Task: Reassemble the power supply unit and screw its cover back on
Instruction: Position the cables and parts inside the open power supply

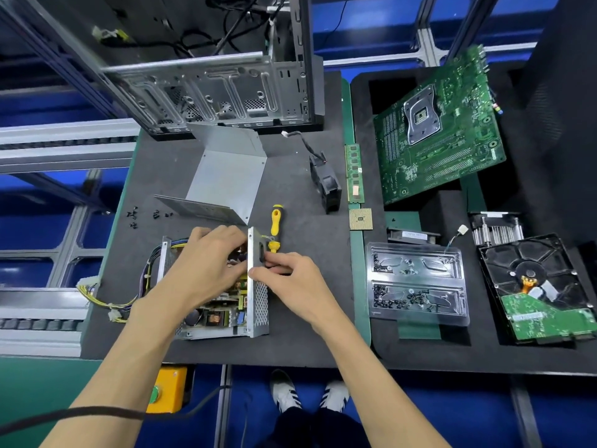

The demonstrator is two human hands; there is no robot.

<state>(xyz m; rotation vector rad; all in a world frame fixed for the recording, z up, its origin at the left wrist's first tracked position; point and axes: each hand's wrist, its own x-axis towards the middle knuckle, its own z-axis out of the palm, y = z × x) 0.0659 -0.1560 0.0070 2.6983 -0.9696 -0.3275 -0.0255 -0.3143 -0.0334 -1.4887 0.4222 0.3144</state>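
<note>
Both hands [206, 270] apparently grip open supply [226, 305].

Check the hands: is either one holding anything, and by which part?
Right hand pinches the upright perforated side wall of the open power supply unit near its top edge. Left hand reaches inside; whether it grips anything cannot be told.

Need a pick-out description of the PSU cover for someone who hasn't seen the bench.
Start at the empty computer case standing at the back of the dark mat. Directly in front of it, behind the open power supply unit, lies the PSU cover. It is the only bare folded sheet of grey metal, with no electronics on it.
</note>
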